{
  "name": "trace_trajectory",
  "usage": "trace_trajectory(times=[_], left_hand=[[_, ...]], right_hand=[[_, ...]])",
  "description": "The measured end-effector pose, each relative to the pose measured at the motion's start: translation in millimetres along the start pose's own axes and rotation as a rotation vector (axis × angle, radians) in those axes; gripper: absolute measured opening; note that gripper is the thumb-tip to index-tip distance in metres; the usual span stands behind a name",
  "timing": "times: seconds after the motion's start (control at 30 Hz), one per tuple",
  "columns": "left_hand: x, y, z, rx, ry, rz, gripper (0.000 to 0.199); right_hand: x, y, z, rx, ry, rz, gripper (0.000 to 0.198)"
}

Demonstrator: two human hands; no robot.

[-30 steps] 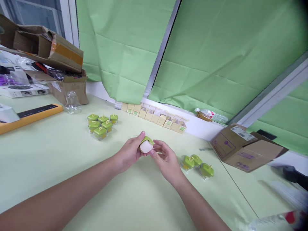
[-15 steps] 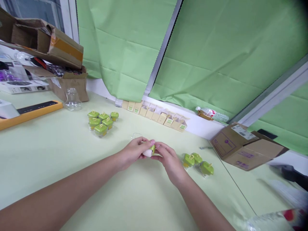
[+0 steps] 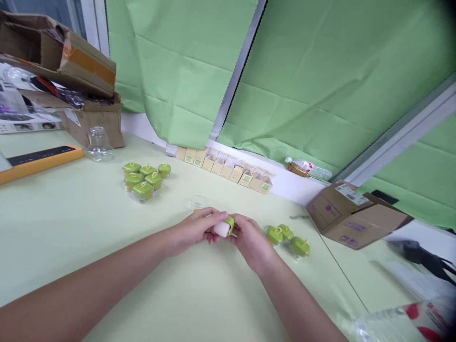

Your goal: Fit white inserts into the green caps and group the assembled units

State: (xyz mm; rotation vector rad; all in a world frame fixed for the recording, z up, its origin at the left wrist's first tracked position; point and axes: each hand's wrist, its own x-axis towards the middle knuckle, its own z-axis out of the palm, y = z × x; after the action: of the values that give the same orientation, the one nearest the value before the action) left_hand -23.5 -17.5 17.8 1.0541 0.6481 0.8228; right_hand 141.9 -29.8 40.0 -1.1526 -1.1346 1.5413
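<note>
In front of me, my left hand [image 3: 199, 229] is closed round a small white block [image 3: 221, 230] with rounded edges. A green lid [image 3: 231, 225] sits against the block's right end, pinched by the fingers of my right hand [image 3: 250, 238]. Just behind my left fingers stands a small clear container [image 3: 198, 203] without a lid, partly hidden by the hand. A cluster of several clear jars with green lids [image 3: 143, 190] and yellow loops is to the left. More green-lidded jars [image 3: 300, 247] stand right of my right hand.
Small cardboard boxes [image 3: 228, 166] line the back edge. Larger cardboard boxes stand at left [image 3: 96, 118] and right [image 3: 331, 213]. A clear bell-shaped bottle [image 3: 100, 146] is by an orange-and-black bar [image 3: 46, 159]. Plastic bottles lie on the sill [image 3: 309, 167] and at front right [image 3: 402, 320].
My hands have turned the held pieces, so more of the white block and the green lid's edge shows. The lidless container is less covered. The whole view has shifted slightly.
</note>
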Motion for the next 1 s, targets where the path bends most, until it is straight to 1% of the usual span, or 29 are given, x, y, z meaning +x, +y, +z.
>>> trace_trajectory(times=[0.07, 0.17, 0.33, 0.43, 0.5, 0.53, 0.57, 0.63, 0.67, 0.7, 0.73, 0.77, 0.83, 0.9, 1.0], left_hand=[[0.2, 0.7, -1.1, 0.002, -0.01, -0.006, 0.043], [0.7, 0.6, -3.0, 0.042, -0.017, 0.003, 0.047], [0.7, -3.0, -3.0, 0.158, -0.02, 0.076, 0.054], [-0.1, -1.8, -3.3, 0.255, -0.046, 0.111, 0.057], [-0.5, 3.7, -7.6, 0.406, -0.048, 0.154, 0.06], [-0.4, 7.7, -11.9, 0.511, -0.012, 0.195, 0.061], [0.1, 11.8, -17.8, 0.63, 0.059, 0.256, 0.062], [2.7, 18.5, -33.7, 0.857, 0.305, 0.381, 0.059], [4.7, 20.0, -42.7, 0.937, 0.414, 0.423, 0.057], [7.0, 19.8, -51.4, 1.005, 0.452, 0.427, 0.06], [9.2, 18.2, -59.0, 1.055, 0.445, 0.407, 0.066], [11.2, 15.3, -64.5, 1.091, 0.4, 0.377, 0.072], [13.5, 8.2, -67.8, 1.097, 0.278, 0.318, 0.068], [12.9, 2.6, -61.5, 1.058, 0.193, 0.28, 0.067], [8.0, 1.0, -44.8, 1.002, 0.092, 0.257, 0.067]], right_hand=[[1.3, 0.7, -2.2, 0.026, -0.003, 0.03, 0.017], [3.6, 2.6, -4.2, 0.082, -0.003, 0.084, 0.015], [5.2, 3.4, -5.3, 0.165, 0.012, 0.124, 0.021], [5.3, 2.2, -5.7, 0.168, 0.007, 0.093, 0.021], [6.6, 2.8, -6.2, 0.175, 0.062, 0.022, 0.018], [7.9, 3.8, -6.6, 0.182, 0.11, -0.023, 0.015], [9.5, 5.4, -7.2, 0.189, 0.168, -0.069, 0.013], [13.4, 9.6, -8.7, 0.186, 0.281, -0.143, 0.012], [15.4, 12.0, -9.3, 0.174, 0.325, -0.171, 0.014], [17.2, 14.1, -9.8, 0.156, 0.358, -0.195, 0.016], [18.6, 15.9, -10.0, 0.131, 0.379, -0.216, 0.019], [19.4, 17.1, -9.9, 0.101, 0.392, -0.239, 0.021], [19.1, 17.8, -8.6, 0.013, 0.398, -0.312, 0.024], [16.1, 16.3, -6.0, -0.116, 0.385, -0.428, 0.026], [9.1, 12.5, -2.0, -0.348, 0.302, -0.625, 0.022]])
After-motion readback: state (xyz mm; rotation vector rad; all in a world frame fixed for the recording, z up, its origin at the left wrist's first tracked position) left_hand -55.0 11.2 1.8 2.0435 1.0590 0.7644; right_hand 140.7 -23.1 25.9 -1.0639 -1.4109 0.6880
